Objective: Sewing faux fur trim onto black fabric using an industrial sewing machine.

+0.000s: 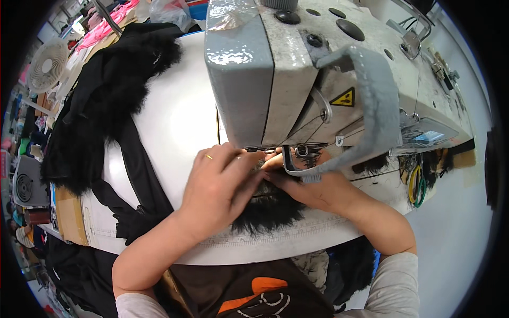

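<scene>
Head view: black fur [268,214] lay on tabletop [175,100] between hands, close by machine [238,79]. Left hand [217,183] curled, fingers close together; right hand [315,188] bent inward, fingertips partly hidden; couldn't tell whether either pinched fur. From where I stood, fur looked light, soft, floppy, perhaps slippery; seemed best held flat from both sides.
</scene>
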Tool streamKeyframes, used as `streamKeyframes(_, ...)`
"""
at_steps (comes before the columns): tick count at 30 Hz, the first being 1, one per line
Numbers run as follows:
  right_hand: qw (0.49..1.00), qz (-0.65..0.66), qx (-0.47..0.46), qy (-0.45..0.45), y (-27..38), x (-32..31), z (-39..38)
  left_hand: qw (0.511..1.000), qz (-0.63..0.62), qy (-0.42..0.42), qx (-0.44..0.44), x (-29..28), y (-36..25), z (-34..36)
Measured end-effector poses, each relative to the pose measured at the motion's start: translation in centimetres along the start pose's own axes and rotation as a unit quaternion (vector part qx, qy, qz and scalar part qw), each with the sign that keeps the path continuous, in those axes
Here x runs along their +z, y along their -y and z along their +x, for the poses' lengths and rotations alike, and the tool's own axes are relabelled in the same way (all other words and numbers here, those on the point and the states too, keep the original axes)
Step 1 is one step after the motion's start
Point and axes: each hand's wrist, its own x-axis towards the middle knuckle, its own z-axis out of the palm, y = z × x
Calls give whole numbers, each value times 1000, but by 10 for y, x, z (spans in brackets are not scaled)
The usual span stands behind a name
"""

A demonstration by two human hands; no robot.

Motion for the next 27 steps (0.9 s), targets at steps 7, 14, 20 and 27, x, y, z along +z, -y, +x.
streamKeyframes(7,998,-55,4,30,4,-6,0,999,18,27,10,-1,6,-8)
streamKeyframes(14,999,-16,13,35,13,-16,6,999,0,36,-30,-6,2,-5)
streamKeyframes(20,984,-134,-109,-30,-6,-5,1,999,17,20,-27,1,15,2)
streamKeyframes(27,960,-239,-3,147,-63,14,-14,999,-8,39,-24,4,31,13)
